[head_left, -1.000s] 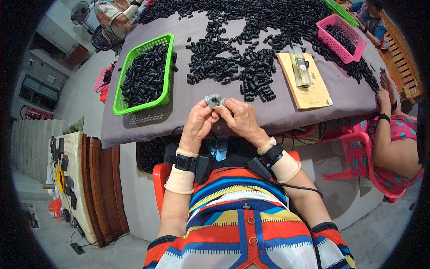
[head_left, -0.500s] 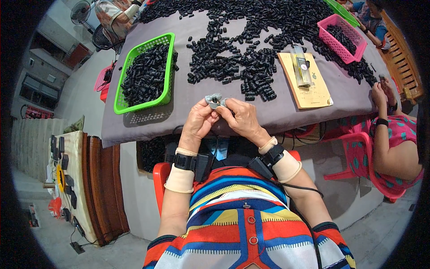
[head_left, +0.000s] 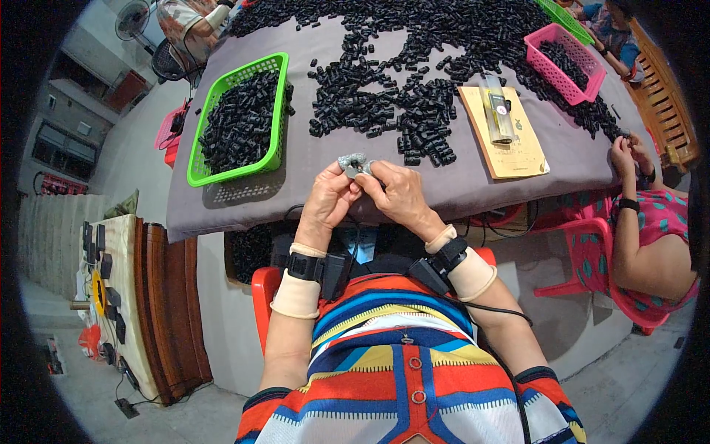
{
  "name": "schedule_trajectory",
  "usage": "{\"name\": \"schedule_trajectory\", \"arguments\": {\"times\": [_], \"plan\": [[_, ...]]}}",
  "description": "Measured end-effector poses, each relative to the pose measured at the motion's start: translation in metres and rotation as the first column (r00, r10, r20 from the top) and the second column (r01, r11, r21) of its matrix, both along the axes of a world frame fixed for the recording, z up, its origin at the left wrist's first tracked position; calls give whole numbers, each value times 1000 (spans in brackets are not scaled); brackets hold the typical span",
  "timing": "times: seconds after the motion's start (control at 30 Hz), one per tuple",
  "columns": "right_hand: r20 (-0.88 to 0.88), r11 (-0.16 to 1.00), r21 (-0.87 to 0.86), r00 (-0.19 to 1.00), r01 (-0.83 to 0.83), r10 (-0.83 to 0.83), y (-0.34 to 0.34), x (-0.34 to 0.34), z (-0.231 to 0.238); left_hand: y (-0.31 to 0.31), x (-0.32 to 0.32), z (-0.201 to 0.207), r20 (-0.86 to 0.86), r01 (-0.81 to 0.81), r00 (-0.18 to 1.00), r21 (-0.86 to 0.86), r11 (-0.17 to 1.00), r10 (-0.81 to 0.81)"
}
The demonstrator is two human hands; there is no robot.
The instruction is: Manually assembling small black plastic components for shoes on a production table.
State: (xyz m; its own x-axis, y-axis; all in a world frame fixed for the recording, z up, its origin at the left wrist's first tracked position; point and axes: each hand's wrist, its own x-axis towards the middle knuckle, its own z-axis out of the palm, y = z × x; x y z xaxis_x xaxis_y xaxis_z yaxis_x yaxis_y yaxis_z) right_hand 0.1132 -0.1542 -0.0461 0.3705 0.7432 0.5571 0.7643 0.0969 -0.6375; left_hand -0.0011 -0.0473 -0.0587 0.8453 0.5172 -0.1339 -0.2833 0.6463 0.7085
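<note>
My left hand (head_left: 330, 197) and my right hand (head_left: 401, 192) meet over the near edge of the table, fingers closed in a pinch. Grey wrapping (head_left: 350, 162) shows at the fingertips. Something small and dark sits between them; the fingers hide most of it and I cannot tell its kind. Beyond my hands lie loose small black ribbed cylindrical pieces (head_left: 427, 140) in a cluster. To the left, a green plastic basket (head_left: 282, 111) holds many of the same black pieces.
A tan notebook (head_left: 510, 159) with a clear plastic case and a dark device lies right of the cluster. A pink basket (head_left: 560, 83) stands farther back. At the right edge, a person's hands (head_left: 629, 154) work over the table. A black cable runs along my right arm.
My fingertips have shifted slightly around the small piece, while both hands stay in place. The person on the right has moved their hands a little.
</note>
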Motion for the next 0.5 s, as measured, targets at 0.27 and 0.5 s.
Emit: {"name": "schedule_trajectory", "arguments": {"times": [0.27, 0.5], "plan": [[12, 1000, 6, 1000, 8, -8, 1, -1, 0, -1, 1, -1, 4, -16, 1000, 15, 1000, 16], [-15, 1000, 10, 1000, 27, -27, 3, -1, -2, 0, 1, -7, 15, -4, 1000, 46, 999, 3]]}}
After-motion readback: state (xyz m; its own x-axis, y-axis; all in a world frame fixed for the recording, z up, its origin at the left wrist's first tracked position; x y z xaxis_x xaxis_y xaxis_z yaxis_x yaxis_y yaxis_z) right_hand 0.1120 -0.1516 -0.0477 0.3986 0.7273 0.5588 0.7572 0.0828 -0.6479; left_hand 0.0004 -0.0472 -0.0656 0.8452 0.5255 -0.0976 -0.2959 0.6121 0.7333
